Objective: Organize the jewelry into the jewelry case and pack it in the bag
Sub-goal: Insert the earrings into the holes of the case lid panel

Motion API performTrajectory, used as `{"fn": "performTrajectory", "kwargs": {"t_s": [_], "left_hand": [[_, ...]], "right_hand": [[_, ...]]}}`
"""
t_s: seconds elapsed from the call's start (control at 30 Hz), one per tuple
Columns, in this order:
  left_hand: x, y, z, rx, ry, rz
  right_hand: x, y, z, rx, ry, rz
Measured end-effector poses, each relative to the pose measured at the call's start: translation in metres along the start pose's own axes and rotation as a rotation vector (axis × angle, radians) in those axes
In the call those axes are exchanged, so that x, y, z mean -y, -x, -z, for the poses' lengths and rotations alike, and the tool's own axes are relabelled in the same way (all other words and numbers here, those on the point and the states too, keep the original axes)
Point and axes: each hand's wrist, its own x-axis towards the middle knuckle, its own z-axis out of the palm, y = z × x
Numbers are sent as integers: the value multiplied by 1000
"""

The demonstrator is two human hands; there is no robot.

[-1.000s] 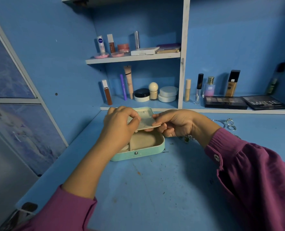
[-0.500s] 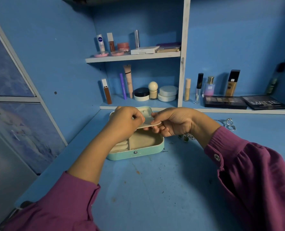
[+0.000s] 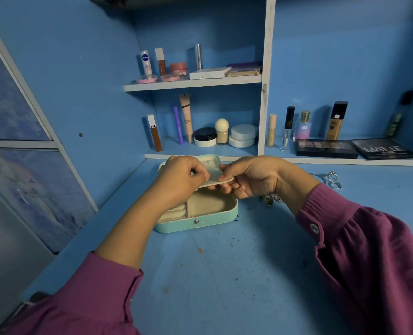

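A mint-green jewelry case (image 3: pixel 195 224) lies open on the blue desk, showing a beige lining and ring rolls at its left. Its lid (image 3: pixel 210 163) stands up behind my hands. Above the case my right hand (image 3: pixel 251 176) pinches a flat cream insert panel (image 3: pixel 221 180) by its right end. My left hand (image 3: pixel 182 178) has its fingertips curled at the panel's left edge, pinching something too small to make out. Silver rings (image 3: pixel 333 180) lie on the desk at the right. More jewelry (image 3: pixel 273 198) peeks out below my right wrist.
Shelves behind the desk carry cosmetics: tubes, jars (image 3: pixel 243 139), bottles and two dark palettes (image 3: pixel 326 148) on the low ledge. A blue wall with a panelled frame closes the left side. The desk front is bare blue surface (image 3: pixel 224 274). No bag is in view.
Both hands and the insert panel stay above the case with only slight shifts; the left elbow has drawn back a little, uncovering more of the case's left compartment.
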Motion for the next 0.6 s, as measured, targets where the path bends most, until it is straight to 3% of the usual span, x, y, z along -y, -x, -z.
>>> {"fn": "performTrajectory", "kwargs": {"t_s": [0.3,0.6], "left_hand": [[6,1,-1,-20,-36,-45],[1,0,8,123,60,15]], "right_hand": [[0,-2,2,-21,-15,-12],[0,-2,0,-22,-6,-7]]}}
